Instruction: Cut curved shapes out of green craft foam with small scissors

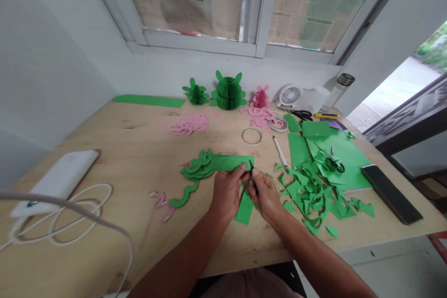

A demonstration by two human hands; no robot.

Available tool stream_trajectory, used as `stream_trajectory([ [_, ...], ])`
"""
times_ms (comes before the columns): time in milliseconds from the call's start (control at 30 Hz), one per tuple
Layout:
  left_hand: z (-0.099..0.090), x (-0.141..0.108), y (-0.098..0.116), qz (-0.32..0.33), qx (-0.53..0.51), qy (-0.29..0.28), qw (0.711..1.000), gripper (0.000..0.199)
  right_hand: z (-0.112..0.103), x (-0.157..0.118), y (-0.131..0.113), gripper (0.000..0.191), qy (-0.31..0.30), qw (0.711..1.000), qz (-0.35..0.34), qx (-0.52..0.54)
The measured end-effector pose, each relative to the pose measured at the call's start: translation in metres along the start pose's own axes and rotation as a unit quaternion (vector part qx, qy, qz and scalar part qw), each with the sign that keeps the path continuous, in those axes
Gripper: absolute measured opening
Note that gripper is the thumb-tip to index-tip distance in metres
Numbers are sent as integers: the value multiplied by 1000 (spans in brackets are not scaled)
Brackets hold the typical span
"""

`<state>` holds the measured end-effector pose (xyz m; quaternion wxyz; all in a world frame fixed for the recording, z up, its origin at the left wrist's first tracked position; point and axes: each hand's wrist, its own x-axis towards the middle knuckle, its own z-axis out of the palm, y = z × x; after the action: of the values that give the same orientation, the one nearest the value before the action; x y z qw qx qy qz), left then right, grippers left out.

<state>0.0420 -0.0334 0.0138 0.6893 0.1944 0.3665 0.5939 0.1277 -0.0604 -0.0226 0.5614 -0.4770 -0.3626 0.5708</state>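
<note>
Two bare hands met over the tabletop point(139, 149), and between my fingertips the right end of a green paper strip point(226, 163) lay at the far side of both. Its long axis ran left to right, reaching left from my pinch towards a heap of curved green cutouts point(199, 167). My left hand point(225, 193) was the nearer to its body, thumb and finger closed narrow on the near edge towards the right end. Faint curved lines showed on the strip.

My right hand point(267, 193) was closed around a slim dark tool point(254, 185), just beside that end. The tool's long axis ran near to far, across the strip's, with its tip at the strip's right end. I couldn't tell from its blurred shape whether it was a pair of scissors, nor whether any blades stood apart.

A second green length point(245, 209) slanted nearer, below and between my hands; I couldn't make out whether it joined the strip. Green scraps point(307, 188) lay loose to the right of my right hand, and a white pen point(279, 150) lay farther off, right of the strip.
</note>
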Motion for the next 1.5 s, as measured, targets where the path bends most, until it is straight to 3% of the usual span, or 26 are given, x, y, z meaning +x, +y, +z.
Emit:
stream_trajectory([
  [700, -2, 2, 4, -8, 24, 14, 1000, 19, 2, -1, -4, 44, 8, 999, 6, -31],
  [1500, -4, 4, 9, -18, 63, -18, 998, 20, 3, -2, -7, 43, 3, 1000, 7, -30],
])
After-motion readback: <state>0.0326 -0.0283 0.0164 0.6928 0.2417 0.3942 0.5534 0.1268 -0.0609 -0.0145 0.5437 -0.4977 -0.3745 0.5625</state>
